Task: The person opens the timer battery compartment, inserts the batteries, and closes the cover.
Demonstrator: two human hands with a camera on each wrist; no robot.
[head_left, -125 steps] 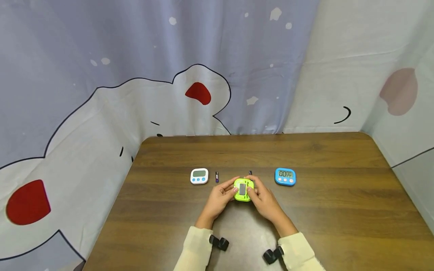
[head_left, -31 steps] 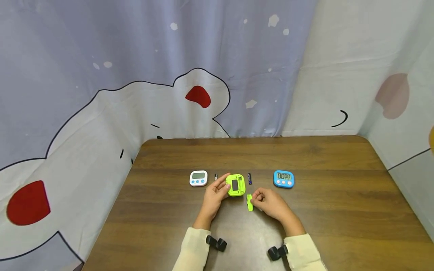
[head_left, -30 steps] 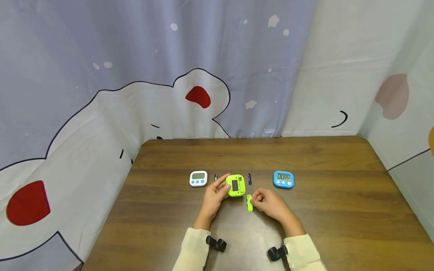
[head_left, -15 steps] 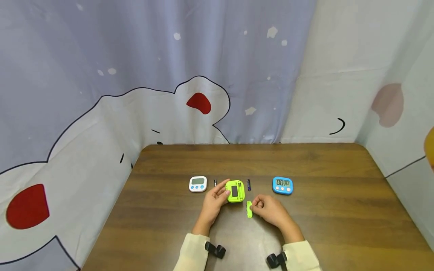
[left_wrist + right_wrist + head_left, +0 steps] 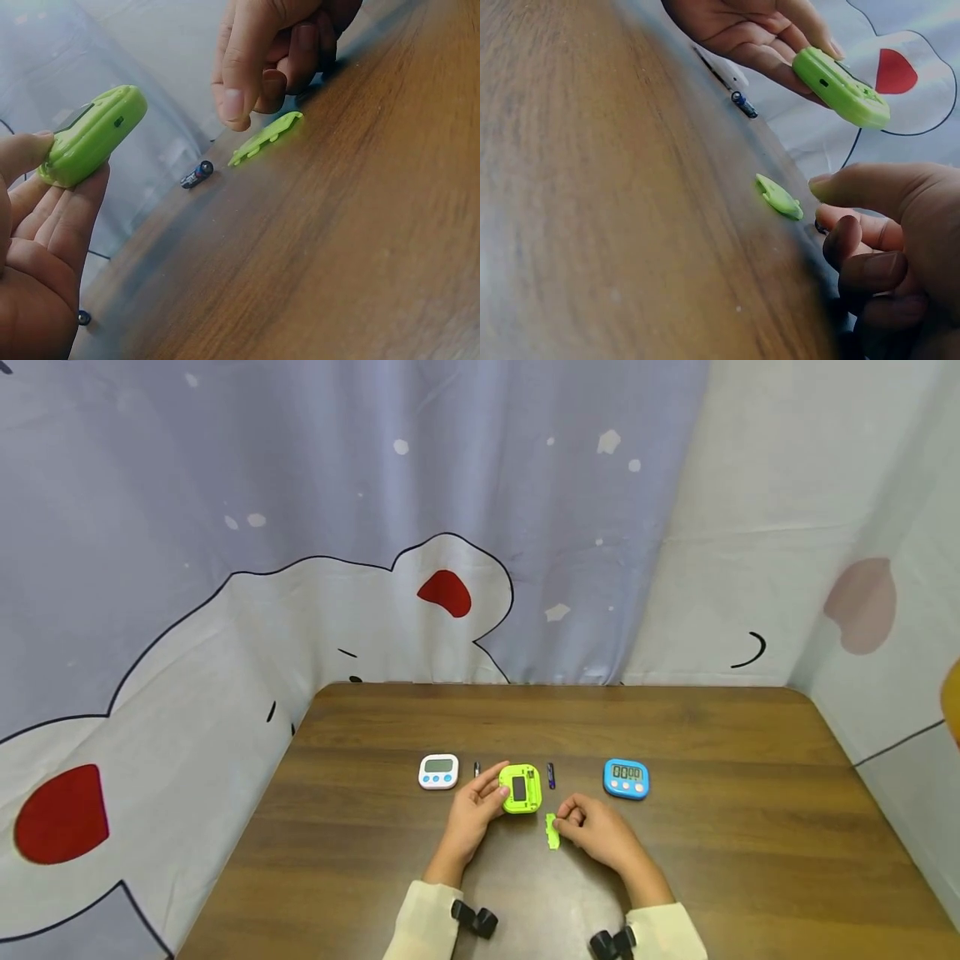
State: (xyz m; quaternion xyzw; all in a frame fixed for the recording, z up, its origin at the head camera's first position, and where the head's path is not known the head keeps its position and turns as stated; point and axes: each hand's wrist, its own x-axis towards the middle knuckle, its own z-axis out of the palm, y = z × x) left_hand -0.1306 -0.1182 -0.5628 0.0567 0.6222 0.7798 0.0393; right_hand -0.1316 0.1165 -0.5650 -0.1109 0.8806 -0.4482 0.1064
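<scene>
My left hand [image 5: 468,818] grips a lime-green kitchen timer [image 5: 531,797] by its left side, raised over the table. Its back faces up, showing a bare battery slot along the right part. Just in front of the timer the green battery cover [image 5: 552,833] lies on the wood. My right hand [image 5: 596,831] hovers right beside the cover, fingers loosely curled and holding nothing; the right wrist view shows a gap between its fingertips and the cover [image 5: 778,197]. A small dark battery [image 5: 551,776] lies behind the cover, and another battery [image 5: 477,769] is partly hidden beyond my left fingers.
A white timer [image 5: 438,772] lies at the left and a blue timer [image 5: 626,778] reading 00:00 at the right, both on the wooden table [image 5: 712,843]. A printed curtain [image 5: 570,527] hangs behind the table's far edge.
Both hands held the green timer at first. The right hand then took the cover away, set it on the table and let go. The left hand has kept hold of the timer.
</scene>
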